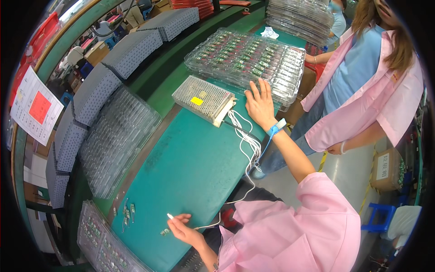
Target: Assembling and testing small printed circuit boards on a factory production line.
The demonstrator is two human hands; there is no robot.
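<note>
My left hand (181,229) is low over the green mat (190,167), its fingers pinched around a small white-tipped piece (170,216). A white cable (208,225) runs to this hand; whether it joins the piece is hidden. Just beside the fingers lies a small green circuit board (165,231). Farther off, my right hand (260,103), with a blue strap (275,129) at the wrist, has its fingers apart at the near edge of a clear plastic tray (290,81). Rows of small circuit boards fill much of that tray. A perforated metal power supply (199,97) stands left of my right hand.
Several loose circuit boards (129,213) lie left on the mat, beside another filled clear tray (102,240). Empty-looking trays (118,140) and grey dimpled blocks (131,52) line the far left. A co-worker's hand (310,59) is at the far tray's right edge. White cable loops (247,136) hang nearby.
</note>
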